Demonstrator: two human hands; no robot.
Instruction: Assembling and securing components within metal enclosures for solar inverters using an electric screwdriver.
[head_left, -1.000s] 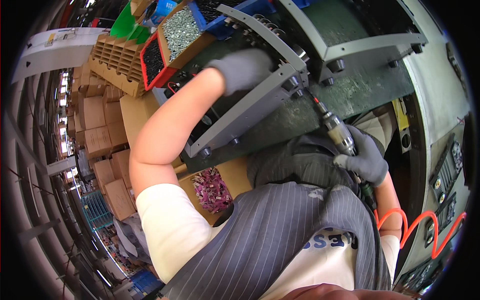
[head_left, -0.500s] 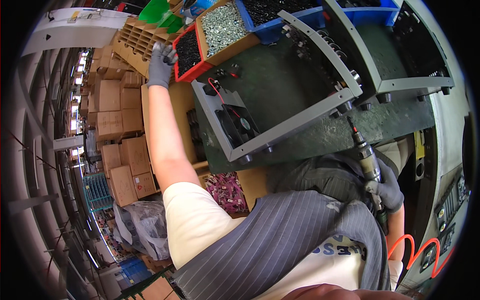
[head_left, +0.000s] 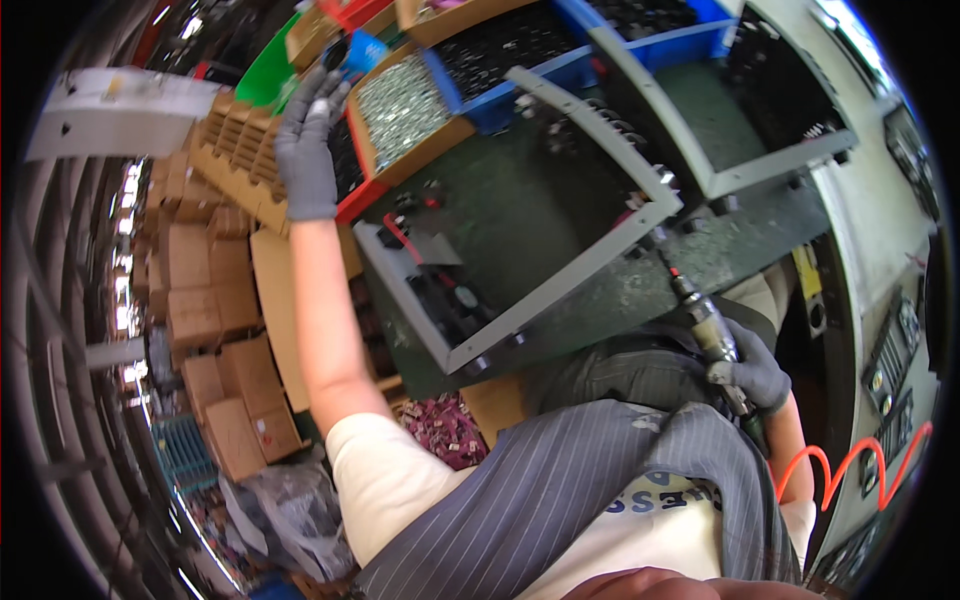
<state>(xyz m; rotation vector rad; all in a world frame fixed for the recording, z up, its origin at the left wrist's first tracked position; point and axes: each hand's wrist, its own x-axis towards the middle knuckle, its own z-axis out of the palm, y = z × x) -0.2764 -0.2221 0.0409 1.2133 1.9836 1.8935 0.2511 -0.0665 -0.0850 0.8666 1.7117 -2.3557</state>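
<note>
Right hand (head_left: 757, 375) wrapped round power screwdriver (head_left: 712, 335), long axis aslant, bit up-left toward corner of grey frame (head_left: 565, 283), at worktop (head_left: 520, 210) near edge, left hand (head_left: 308, 165) part-open by red bin (head_left: 362, 200), hold unclear.

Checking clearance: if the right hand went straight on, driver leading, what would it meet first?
Led by the driver, the right hand would probably meet the grey frame first, near its right-hand corner; depth is unclear, so the bit could pass below it.
</note>
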